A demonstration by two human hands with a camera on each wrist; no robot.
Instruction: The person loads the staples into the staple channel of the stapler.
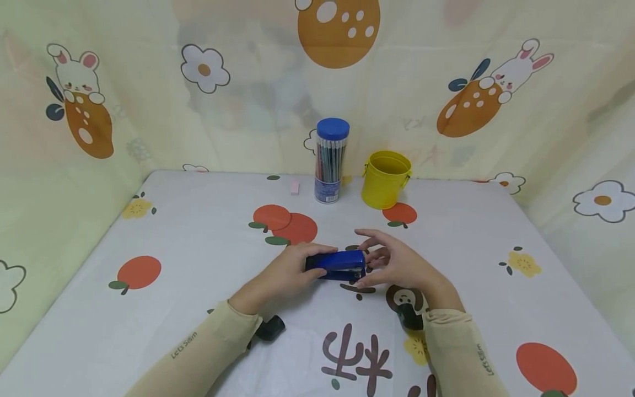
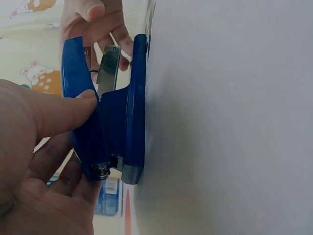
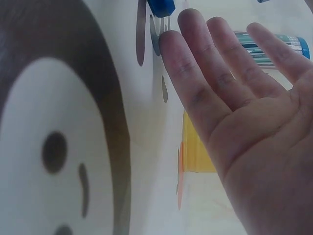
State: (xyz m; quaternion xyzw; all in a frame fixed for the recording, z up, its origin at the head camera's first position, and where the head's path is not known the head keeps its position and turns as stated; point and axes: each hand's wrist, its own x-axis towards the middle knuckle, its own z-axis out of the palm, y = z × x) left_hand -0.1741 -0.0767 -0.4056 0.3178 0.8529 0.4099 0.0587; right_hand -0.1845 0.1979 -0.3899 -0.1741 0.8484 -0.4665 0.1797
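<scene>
A blue stapler (image 1: 342,264) rests on the table near its middle. My left hand (image 1: 294,270) grips the stapler's rear end, thumb on the near side and fingers round the far side. In the left wrist view the stapler (image 2: 115,112) has its top arm raised from the base, and the metal magazine shows between them. My right hand (image 1: 397,262) is by the stapler's front end with fingers apart. In the right wrist view the right hand (image 3: 254,103) has nearly straight fingers and holds nothing; its fingertips are close to the stapler (image 3: 161,7).
A clear tube of pencils with a blue lid (image 1: 331,160) stands at the back of the table. Right of it is a yellow bucket (image 1: 386,179). A small pink eraser-like block (image 1: 295,188) lies to the tube's left. Printed cloth hangs behind and at both sides.
</scene>
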